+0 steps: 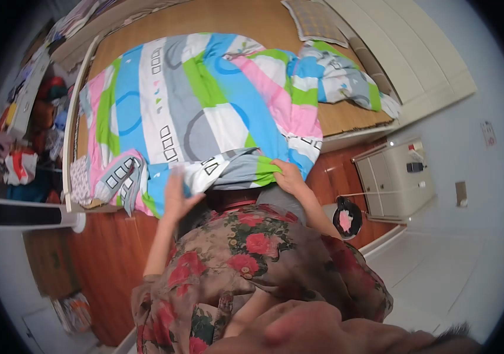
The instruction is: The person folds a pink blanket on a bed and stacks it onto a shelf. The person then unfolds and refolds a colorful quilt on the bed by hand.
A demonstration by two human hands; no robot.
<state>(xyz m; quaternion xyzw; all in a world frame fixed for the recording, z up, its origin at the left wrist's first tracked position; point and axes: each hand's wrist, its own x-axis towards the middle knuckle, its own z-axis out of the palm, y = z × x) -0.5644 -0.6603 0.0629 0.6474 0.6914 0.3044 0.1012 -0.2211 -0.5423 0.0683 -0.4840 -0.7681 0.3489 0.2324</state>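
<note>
A quilt (211, 112) in a patchwork of blue, white, grey, green and pink is spread over the bed, its near edge bunched in a fold toward me. My right hand (291, 177) grips that near edge at a green patch, the fingers closed on the cloth. Over the same edge, farther left, is my left hand (180, 196). Its thumb stands apart from the fingers, which are slightly blurred by motion. Whether those fingertips touch the cloth is hard to make out.
A checked pillow (315, 22) lies at the bed's far right, by the cream headboard (408, 59). Right of the bed are a bedside cabinet (390, 183) and a black bin (347, 217). On the left stand a white tower-like appliance (34, 215) and piled clothes (45, 130).
</note>
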